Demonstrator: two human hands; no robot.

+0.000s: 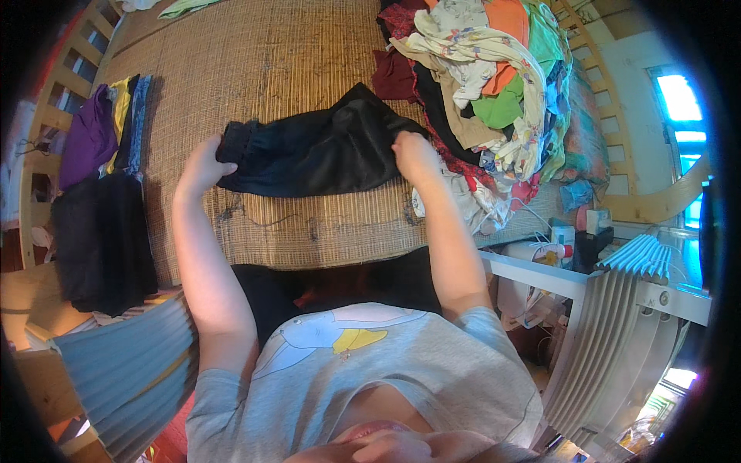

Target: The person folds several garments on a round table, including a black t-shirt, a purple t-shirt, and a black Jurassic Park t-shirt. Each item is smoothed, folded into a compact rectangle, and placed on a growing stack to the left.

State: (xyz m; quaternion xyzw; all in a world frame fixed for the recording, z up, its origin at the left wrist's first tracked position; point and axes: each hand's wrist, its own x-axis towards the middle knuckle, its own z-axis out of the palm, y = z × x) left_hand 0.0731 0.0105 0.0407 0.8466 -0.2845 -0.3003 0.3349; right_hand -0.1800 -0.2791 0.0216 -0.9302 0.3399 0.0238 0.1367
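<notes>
A pair of black trousers (pixel 312 153), its legs laid together, stretches across a woven straw mat (pixel 278 226) in front of me. At its left end, my left hand (pixel 206 165) grips the gathered end with the thumb on top. My right hand (pixel 415 155) is closed on the cloth at the opposite end. Just past that hand rises a loose heap of mixed clothes (pixel 503 110) in cream, green, orange and red.
Folded black clothing (pixel 104 243) lies at the left edge, beside a purple garment (pixel 90 136) and other folded clothes. Wooden slatted rails (pixel 49 118) flank the mat. A white table (pixel 535 272) with bottles and boxes stands at right. Pleated curtains (pixel 130 362) hang at the near left.
</notes>
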